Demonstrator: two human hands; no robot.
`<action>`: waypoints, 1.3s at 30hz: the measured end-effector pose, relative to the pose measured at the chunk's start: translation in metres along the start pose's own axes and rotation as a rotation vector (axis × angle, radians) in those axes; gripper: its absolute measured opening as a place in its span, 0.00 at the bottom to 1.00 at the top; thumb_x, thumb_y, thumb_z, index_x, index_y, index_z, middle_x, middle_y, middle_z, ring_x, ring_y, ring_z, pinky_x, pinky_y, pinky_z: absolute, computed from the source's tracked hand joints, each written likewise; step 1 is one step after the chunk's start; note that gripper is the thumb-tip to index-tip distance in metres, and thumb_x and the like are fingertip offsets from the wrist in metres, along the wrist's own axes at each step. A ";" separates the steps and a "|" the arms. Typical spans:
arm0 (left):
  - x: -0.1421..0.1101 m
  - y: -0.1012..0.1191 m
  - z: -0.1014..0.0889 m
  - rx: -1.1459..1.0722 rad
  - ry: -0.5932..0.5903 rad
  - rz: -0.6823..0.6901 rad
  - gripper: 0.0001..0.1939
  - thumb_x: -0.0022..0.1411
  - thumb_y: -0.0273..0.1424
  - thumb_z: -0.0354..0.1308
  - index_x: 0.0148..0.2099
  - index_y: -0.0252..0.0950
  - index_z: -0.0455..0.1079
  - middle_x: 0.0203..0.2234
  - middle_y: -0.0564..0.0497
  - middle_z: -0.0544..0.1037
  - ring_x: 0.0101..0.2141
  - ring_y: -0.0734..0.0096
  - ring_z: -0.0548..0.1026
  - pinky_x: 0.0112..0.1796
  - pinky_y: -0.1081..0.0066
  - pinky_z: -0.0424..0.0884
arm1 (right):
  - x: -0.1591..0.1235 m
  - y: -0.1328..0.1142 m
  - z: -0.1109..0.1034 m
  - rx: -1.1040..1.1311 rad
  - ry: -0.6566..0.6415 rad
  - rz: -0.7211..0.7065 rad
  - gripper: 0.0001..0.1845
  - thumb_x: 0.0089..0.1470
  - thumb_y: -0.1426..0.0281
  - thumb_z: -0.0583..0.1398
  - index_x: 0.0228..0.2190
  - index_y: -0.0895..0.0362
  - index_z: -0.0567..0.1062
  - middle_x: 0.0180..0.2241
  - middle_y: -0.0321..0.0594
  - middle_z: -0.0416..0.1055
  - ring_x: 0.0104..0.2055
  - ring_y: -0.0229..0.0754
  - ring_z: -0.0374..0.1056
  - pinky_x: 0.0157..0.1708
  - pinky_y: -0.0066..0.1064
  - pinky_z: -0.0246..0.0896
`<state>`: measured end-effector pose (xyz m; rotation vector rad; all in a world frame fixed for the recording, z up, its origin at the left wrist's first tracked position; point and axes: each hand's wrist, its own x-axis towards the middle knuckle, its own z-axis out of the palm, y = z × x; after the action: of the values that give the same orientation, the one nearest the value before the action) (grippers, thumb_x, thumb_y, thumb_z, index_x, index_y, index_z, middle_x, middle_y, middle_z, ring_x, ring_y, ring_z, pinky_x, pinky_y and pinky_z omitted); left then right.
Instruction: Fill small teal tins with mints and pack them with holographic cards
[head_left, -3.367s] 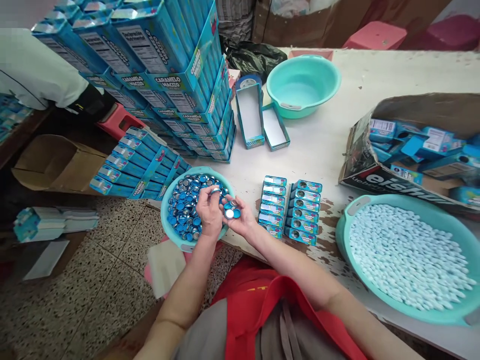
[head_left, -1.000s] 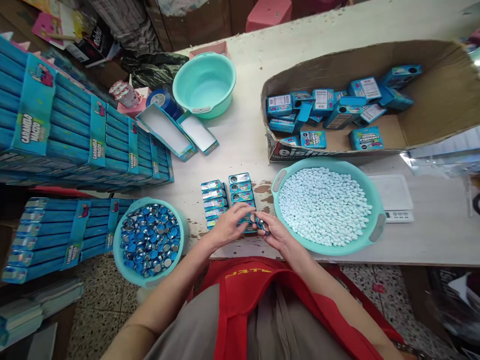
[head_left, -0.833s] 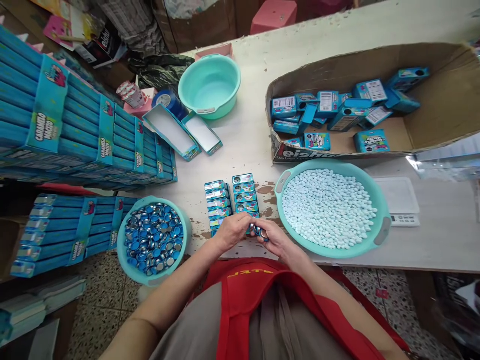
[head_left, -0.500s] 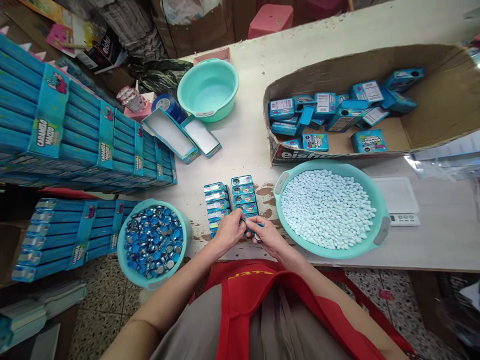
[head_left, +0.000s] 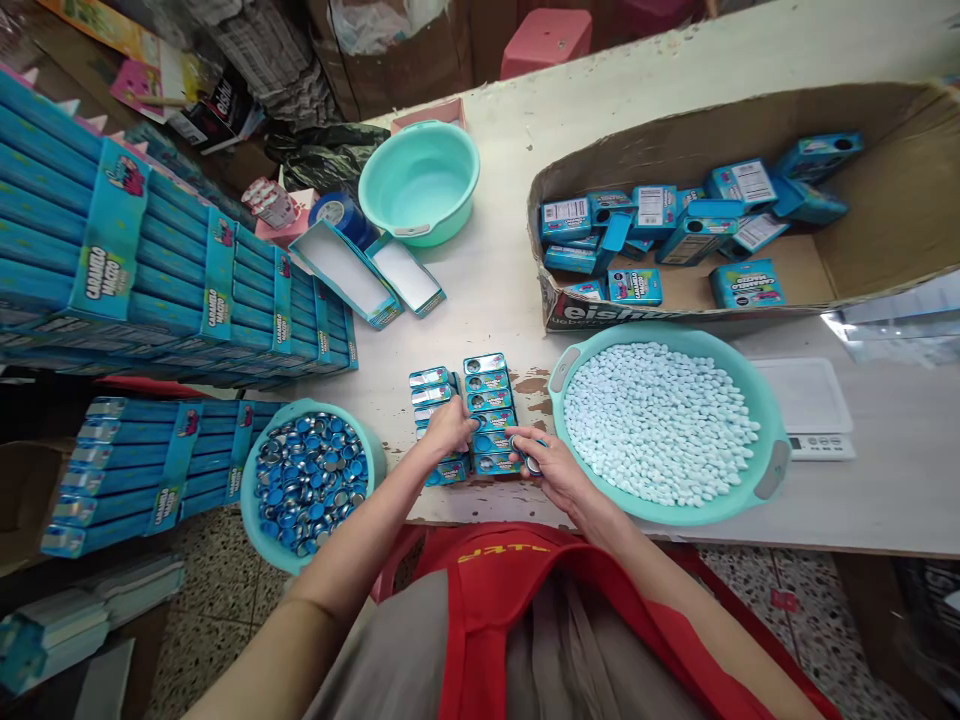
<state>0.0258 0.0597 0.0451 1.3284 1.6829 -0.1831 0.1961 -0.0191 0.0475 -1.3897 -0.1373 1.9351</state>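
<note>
Two rows of small blue candy boxes (head_left: 486,385) lie on the white table near its front edge. My left hand (head_left: 448,430) rests on the left row with its fingers curled, the fingertips on a box in the middle. My right hand (head_left: 547,470) is just right of the rows, closed around small round blue and silver caps (head_left: 531,463). A teal basin of blue and silver caps (head_left: 307,478) sits to the left, below the table edge. A wide teal basin of pale blue candies (head_left: 660,420) stands to the right.
Stacked blue display cartons (head_left: 172,290) fill the left. Two open carton trays (head_left: 375,275) and a bare teal bowl (head_left: 420,180) lie behind. A cardboard box of loose blue packs (head_left: 675,220) sits at the back right, a white scale (head_left: 806,400) beside the candy basin.
My hands left the cap basin and came to the rows of boxes. In the last half second the left hand moved forward onto the boxes while the right stayed beside them.
</note>
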 end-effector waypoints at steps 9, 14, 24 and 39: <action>0.016 0.018 0.001 0.260 0.045 -0.116 0.18 0.49 0.35 0.63 0.41 0.35 0.63 0.20 0.50 0.76 0.23 0.62 0.76 0.27 0.70 0.65 | 0.005 -0.005 0.006 0.023 0.039 -0.006 0.12 0.38 0.69 0.66 0.30 0.58 0.77 0.22 0.34 0.69 0.24 0.34 0.67 0.16 0.21 0.53; 0.009 0.016 0.006 0.419 0.186 -0.015 0.22 0.51 0.34 0.62 0.48 0.35 0.62 0.38 0.41 0.78 0.40 0.56 0.76 0.34 0.69 0.66 | 0.009 -0.011 0.006 -0.002 -0.014 -0.004 0.10 0.40 0.70 0.66 0.30 0.59 0.78 0.24 0.36 0.70 0.24 0.34 0.66 0.14 0.20 0.52; -0.033 0.006 0.020 -0.105 0.033 0.729 0.17 0.58 0.27 0.53 0.50 0.39 0.69 0.47 0.47 0.73 0.46 0.68 0.72 0.42 0.70 0.70 | 0.017 -0.004 0.017 -0.022 0.047 -0.063 0.13 0.34 0.64 0.68 0.24 0.57 0.74 0.16 0.32 0.65 0.19 0.33 0.58 0.13 0.22 0.46; -0.021 -0.007 0.038 0.337 0.267 0.854 0.12 0.68 0.31 0.42 0.42 0.35 0.67 0.36 0.47 0.75 0.39 0.69 0.74 0.40 0.71 0.70 | 0.026 -0.007 0.014 0.010 0.003 0.076 0.10 0.42 0.66 0.66 0.22 0.58 0.70 0.18 0.34 0.66 0.20 0.31 0.61 0.12 0.20 0.44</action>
<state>0.0410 0.0193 0.0372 2.2883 1.1737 0.2336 0.1835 0.0061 0.0367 -1.4098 -0.0748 1.9931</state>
